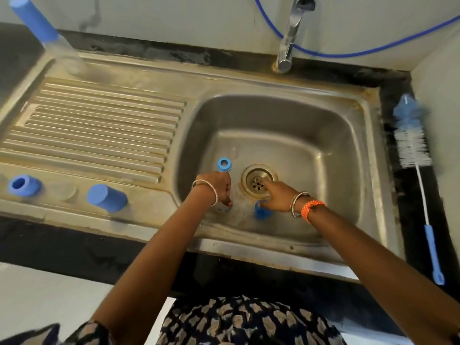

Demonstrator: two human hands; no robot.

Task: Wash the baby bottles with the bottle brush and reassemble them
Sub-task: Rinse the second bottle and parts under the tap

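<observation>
The person wears a dark garment (249,319) printed with pale tan blotches, its short sleeve (84,332) patterned the same. The left wrist carries thin metal bangles (209,189). The right wrist carries two metal bangles (297,204) beside an orange beaded bracelet (311,207).

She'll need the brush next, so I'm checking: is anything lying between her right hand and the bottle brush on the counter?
Nothing visible lies on that path. The right hand is low in the sink basin, and the bottle brush lies on the black counter past the sink's right rim, so the hand only has to lift over that rim.
</observation>
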